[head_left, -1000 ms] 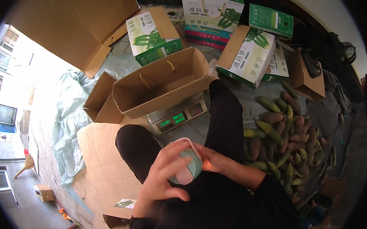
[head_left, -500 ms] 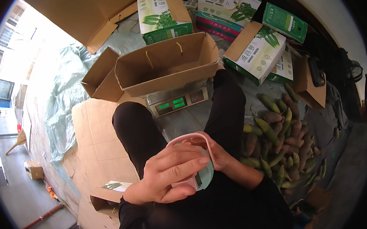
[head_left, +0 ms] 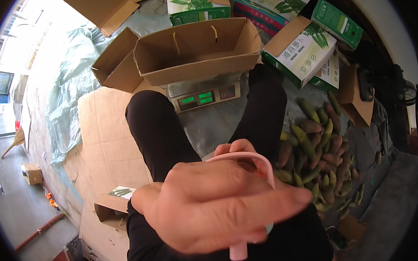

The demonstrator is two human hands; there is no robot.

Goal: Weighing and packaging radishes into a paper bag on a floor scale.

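Observation:
Close above my lap I hold a pink and mint-green item with a loop handle (head_left: 263, 163); its kind is hard to make out because my hands cover most of it. My left hand (head_left: 213, 204) is large and blurred in front of it, one finger stretched to the right and the others curled against it. Below that hand a short pink end (head_left: 238, 251) sticks out. Behind the loop, the fingers of my right hand (head_left: 236, 147) wrap round the item; the rest of that hand is hidden.
An open carton (head_left: 200, 71) with yellow cord handles rests on a digital scale (head_left: 207, 99) beyond my knees. Green-and-white boxes (head_left: 300, 53) stand at the far right. A pile of green and reddish radishes (head_left: 315, 143) lies right of my leg. Flattened cardboard (head_left: 109, 136) covers the left floor.
My left hand has come up nearer the camera and swung right, one finger now pointing right. The item has tilted, with a pink end showing below. The view has shifted slightly.

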